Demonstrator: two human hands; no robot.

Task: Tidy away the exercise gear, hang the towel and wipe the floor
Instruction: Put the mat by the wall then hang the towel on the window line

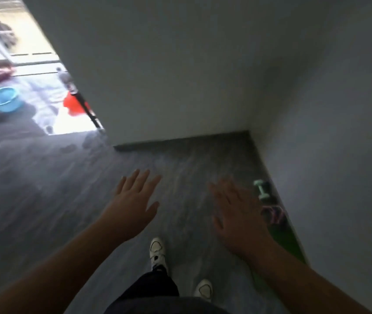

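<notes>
Grey wood-grain floor filled most of the view, meeting plain white walls at a corner. Beyond a doorway on the left lay a bright, blurred area with light-blue plastic basins and a red container; their contents could not be made out. Along the right wall lay a green exercise mat, with pink cords and a mint-green dumbbell near its far end. Both bare arms stretched forward over the floor. The left hand was spread flat, fingers open, holding nothing. The right hand was likewise open and empty, hovering just beside the dumbbell. White shoes stood below.
</notes>
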